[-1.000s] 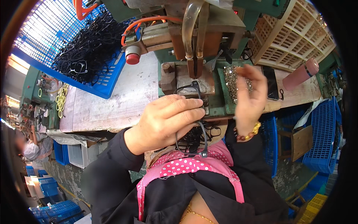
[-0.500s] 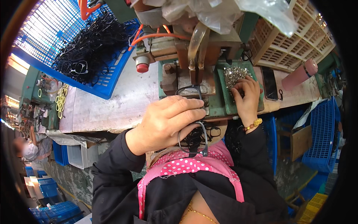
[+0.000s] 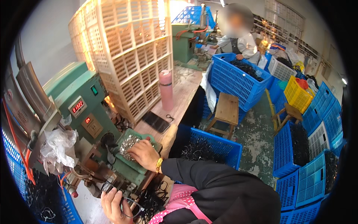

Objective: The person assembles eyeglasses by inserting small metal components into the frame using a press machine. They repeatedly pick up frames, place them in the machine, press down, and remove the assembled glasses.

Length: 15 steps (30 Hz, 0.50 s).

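My left hand (image 3: pixel 113 206) is closed on a black eyeglass frame (image 3: pixel 136 205) at the lower left, in front of the machine's clamp area (image 3: pixel 125 186). One rim of the frame hangs out below my fingers. My right hand (image 3: pixel 144 154) rests over a green tray (image 3: pixel 131 167), its fingers pressed together and curled down into a heap of small shiny metal parts (image 3: pixel 126 145). The fingertips are partly hidden, so any piece between them cannot be made out.
A green machine (image 3: pixel 80 100) with lit displays stands behind the tray. Beyond the tray are a dark phone (image 3: pixel 156 122), a pink bottle (image 3: pixel 166 93) and a tall cream crate (image 3: pixel 126 56). A blue crate (image 3: pixel 233 151) and wooden stool (image 3: pixel 226 108) stand right. A co-worker (image 3: pixel 242 44) is farther back.
The view has swung to the right, bringing the aisle, crates and co-worker into sight. My left hand still holds the eyeglass frame, and my right hand stays at the metal parts.
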Each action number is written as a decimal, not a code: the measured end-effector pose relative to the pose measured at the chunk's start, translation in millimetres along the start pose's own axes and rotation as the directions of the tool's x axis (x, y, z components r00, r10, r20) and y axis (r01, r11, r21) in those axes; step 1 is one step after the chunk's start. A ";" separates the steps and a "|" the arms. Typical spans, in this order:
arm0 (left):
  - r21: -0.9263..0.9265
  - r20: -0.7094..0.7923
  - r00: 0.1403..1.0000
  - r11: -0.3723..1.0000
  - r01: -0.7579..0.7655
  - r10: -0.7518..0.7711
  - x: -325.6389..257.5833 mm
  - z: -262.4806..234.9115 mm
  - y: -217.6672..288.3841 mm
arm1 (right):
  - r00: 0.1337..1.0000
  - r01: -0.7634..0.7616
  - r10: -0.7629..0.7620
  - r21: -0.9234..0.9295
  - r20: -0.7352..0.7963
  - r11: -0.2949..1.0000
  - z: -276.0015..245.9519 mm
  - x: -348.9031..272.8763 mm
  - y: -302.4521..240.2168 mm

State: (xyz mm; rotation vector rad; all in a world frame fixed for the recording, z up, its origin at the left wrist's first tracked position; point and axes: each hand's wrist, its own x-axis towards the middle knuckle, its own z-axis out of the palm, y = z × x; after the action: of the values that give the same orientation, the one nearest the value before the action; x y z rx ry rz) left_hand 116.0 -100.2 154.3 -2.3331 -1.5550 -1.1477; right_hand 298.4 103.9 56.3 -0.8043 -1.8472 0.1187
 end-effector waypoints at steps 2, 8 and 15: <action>-0.023 -0.017 1.000 1.000 -0.012 0.012 -3.0 3.2 -1.2 | 1.000 -0.012 0.013 -0.015 0.009 1.000 -1.7 -2.0 1.7; 0.035 -0.067 0.997 0.999 0.025 -0.022 -13.5 2.6 9.3 | 0.999 -0.017 0.019 -0.043 0.040 0.999 -4.6 -2.2 1.3; 0.040 -0.260 0.949 0.980 0.193 -0.176 -62.8 1.6 16.2 | 0.984 -0.033 0.064 0.183 -0.167 0.982 -29.0 6.0 11.5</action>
State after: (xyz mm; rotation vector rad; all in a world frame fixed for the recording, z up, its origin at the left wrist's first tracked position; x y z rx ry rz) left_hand 118.5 -153.8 117.9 -1.9399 -1.7117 -1.3533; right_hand 327.5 108.0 68.5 -0.7109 -1.6282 0.2367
